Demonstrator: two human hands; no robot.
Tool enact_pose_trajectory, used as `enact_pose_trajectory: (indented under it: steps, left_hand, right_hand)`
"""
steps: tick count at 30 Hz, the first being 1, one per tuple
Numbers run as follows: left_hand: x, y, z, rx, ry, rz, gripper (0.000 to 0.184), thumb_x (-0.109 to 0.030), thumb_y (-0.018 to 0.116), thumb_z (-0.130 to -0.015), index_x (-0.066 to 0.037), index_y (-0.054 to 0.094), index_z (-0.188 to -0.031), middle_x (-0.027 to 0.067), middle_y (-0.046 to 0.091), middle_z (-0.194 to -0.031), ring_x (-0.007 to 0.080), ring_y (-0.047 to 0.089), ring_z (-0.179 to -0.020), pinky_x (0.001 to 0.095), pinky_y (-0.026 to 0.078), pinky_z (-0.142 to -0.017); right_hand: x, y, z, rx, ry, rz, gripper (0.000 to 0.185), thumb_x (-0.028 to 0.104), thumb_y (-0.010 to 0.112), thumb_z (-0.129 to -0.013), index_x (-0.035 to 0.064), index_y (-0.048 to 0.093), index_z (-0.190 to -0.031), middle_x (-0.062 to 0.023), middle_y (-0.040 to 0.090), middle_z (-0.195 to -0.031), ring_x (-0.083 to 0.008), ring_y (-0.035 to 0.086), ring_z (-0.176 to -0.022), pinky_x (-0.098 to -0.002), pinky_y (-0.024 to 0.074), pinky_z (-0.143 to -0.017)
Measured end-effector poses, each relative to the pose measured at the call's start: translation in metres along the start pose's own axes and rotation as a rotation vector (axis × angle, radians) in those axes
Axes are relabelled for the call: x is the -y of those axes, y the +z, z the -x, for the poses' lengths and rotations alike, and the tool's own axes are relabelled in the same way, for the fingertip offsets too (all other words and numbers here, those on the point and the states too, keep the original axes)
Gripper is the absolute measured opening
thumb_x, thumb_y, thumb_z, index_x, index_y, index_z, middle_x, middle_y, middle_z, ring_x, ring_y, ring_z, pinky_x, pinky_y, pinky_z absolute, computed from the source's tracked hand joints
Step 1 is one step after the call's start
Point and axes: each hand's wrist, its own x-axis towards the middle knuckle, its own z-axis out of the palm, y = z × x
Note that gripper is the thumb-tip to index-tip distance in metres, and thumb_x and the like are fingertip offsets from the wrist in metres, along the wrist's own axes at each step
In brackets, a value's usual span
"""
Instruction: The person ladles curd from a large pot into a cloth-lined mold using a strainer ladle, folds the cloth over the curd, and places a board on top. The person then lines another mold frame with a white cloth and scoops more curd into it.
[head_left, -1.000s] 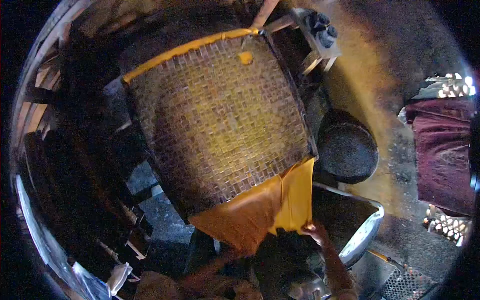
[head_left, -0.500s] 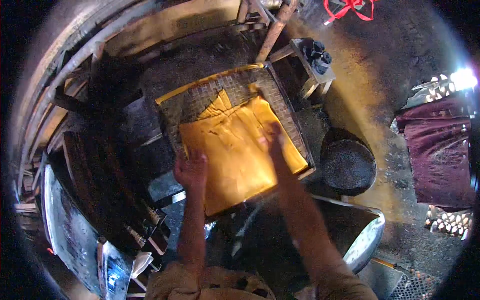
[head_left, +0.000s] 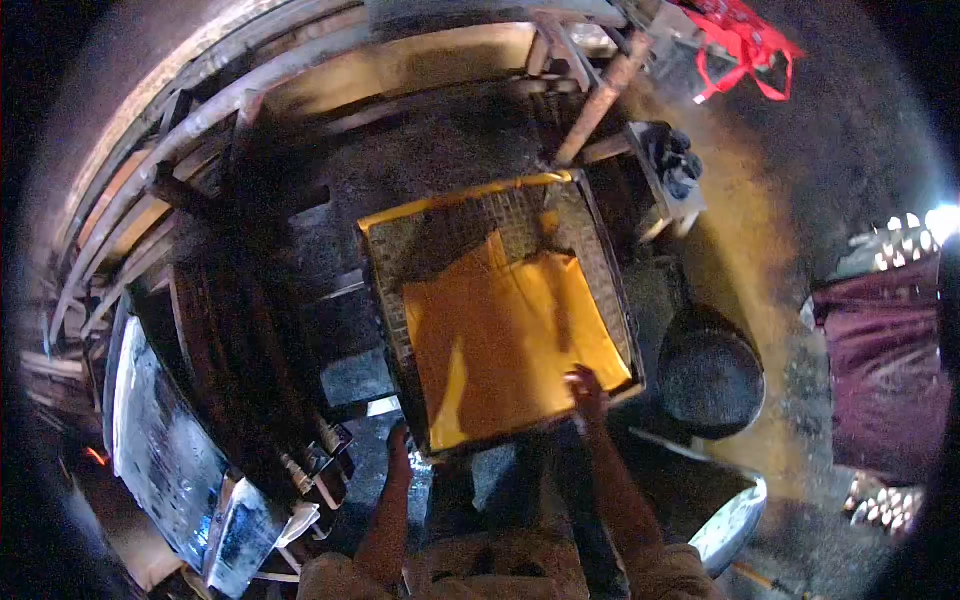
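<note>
A smooth yellow-orange sheet (head_left: pixel 595 345) lies on a woven tray (head_left: pixel 450 225) with a raised frame, its far edge uneven and a broad shadow over much of it. At the near right of the sheet is my right hand (head_left: pixel 587 388), its fingers apart with nothing in them; whether it touches the sheet I cannot tell. My left hand (head_left: pixel 398 437) is low beside the tray's near left corner, dark, and its fingers cannot be made out.
Right of the tray stands a dark round basket-like container (head_left: pixel 712 385). A small wooden stool (head_left: pixel 680 205) with dark items is at the far right. A maroon cloth (head_left: pixel 885 365) hangs farther right. Red straps (head_left: pixel 745 50) lie at the top, and a pale panel (head_left: pixel 165 440) leans at left.
Both hands have drawn back toward my body, the left off the sheet's side and the right to its near edge. The view has shifted, and a shadow now covers much of the sheet.
</note>
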Motion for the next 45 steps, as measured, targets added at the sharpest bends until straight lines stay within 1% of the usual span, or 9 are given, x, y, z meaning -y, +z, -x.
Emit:
enact_pose_trajectory:
  steps: [3,5,10,19,23,25,33,37,45]
  left_hand:
    - [0.006,0.01,-0.006,0.056,-0.113,0.069,0.048,-0.043,0.047,-0.083,-0.015,0.045,-0.122,0.0017,0.05,-0.115,0.0186,0.047,-0.101,0.0334,0.036,-0.086]
    - [-0.008,0.02,-0.029,0.031,-0.058,0.106,0.05,-0.046,0.043,-0.084,-0.014,0.045,-0.122,0.0025,0.051,-0.115,0.0192,0.047,-0.103,0.0346,0.037,-0.088]
    - [-0.084,0.061,-0.113,-0.032,0.08,0.123,0.055,-0.053,0.037,-0.085,-0.012,0.044,-0.122,0.0038,0.051,-0.115,0.02,0.047,-0.107,0.0364,0.037,-0.091]
    - [-0.305,0.161,-0.262,-0.284,0.075,-0.036,0.059,-0.056,0.036,-0.083,-0.015,0.042,-0.125,0.0035,0.05,-0.119,0.0222,0.046,-0.107,0.0437,0.03,-0.093]
    - [-0.352,0.156,-0.326,0.079,0.03,-0.365,0.056,-0.052,0.043,-0.08,-0.015,0.045,-0.122,0.0045,0.055,-0.112,0.0252,0.05,-0.101,0.0468,0.032,-0.09]
    - [-0.375,0.173,-0.345,0.283,-0.276,-0.764,0.052,-0.049,0.046,-0.08,-0.014,0.049,-0.118,0.0047,0.057,-0.108,0.0244,0.053,-0.097,0.0433,0.035,-0.089]
    - [-0.35,0.275,-0.408,0.072,0.061,-1.495,0.047,-0.044,0.05,-0.079,-0.012,0.053,-0.114,0.0051,0.058,-0.105,0.0222,0.053,-0.095,0.0399,0.036,-0.087]
    - [-0.371,0.267,-0.414,0.093,0.055,-1.344,0.045,-0.042,0.052,-0.079,-0.012,0.054,-0.111,0.0053,0.059,-0.104,0.0211,0.054,-0.093,0.0382,0.037,-0.086]
    - [-0.367,0.236,-0.395,0.18,0.003,-0.994,0.04,-0.037,0.057,-0.078,-0.01,0.057,-0.107,0.0057,0.06,-0.101,0.019,0.054,-0.091,0.0348,0.039,-0.083]
  right_hand:
    - [-0.046,-0.063,-0.064,0.034,0.592,0.129,0.02,0.015,0.059,-0.079,0.0065,0.056,-0.097,-0.0093,0.059,-0.091,-0.0207,0.056,-0.086,-0.0319,0.0459,-0.075]
    - [-0.159,-0.066,-0.078,-0.089,0.263,0.034,0.032,0.023,0.059,-0.08,0.0068,0.05,-0.107,-0.0084,0.06,-0.093,-0.0199,0.056,-0.085,-0.0328,0.0465,-0.072]
    - [-0.211,-0.039,-0.204,0.198,0.925,-0.221,0.051,0.038,0.053,-0.083,0.0088,0.041,-0.124,-0.0062,0.045,-0.122,-0.0199,0.043,-0.11,-0.0329,0.0346,-0.09]
    - [-0.297,0.06,-0.421,0.534,0.886,-0.678,0.047,0.034,0.035,-0.088,0.0204,0.03,-0.133,0.0003,0.042,-0.124,-0.0182,0.044,-0.106,-0.0329,0.035,-0.088]
    - [-0.298,0.109,-0.499,0.825,0.731,-0.756,0.043,0.028,0.039,-0.088,0.0225,0.035,-0.131,-0.001,0.053,-0.111,-0.0189,0.054,-0.092,-0.0331,0.042,-0.08]
    - [-0.205,0.131,-0.543,1.248,0.925,0.155,0.036,0.026,0.047,-0.085,0.0172,0.049,-0.121,-0.002,0.058,-0.096,-0.0195,0.059,-0.078,-0.0352,0.0457,-0.074]
    - [-0.17,0.242,-0.512,1.05,0.873,-1.1,0.031,0.025,0.059,-0.079,0.0016,0.057,-0.098,-0.0086,0.059,-0.088,-0.0188,0.057,-0.084,-0.0357,0.0447,-0.077]
    - [-0.205,0.274,-0.547,0.897,0.599,-0.303,0.028,0.021,0.059,-0.078,0.0009,0.055,-0.097,-0.0092,0.057,-0.094,-0.0175,0.054,-0.088,-0.0348,0.0434,-0.079]
    - [-0.211,0.234,-0.54,0.926,0.712,-0.453,0.028,0.017,0.059,-0.078,0.0012,0.053,-0.101,-0.0095,0.055,-0.098,-0.0174,0.052,-0.09,-0.0345,0.0425,-0.08]
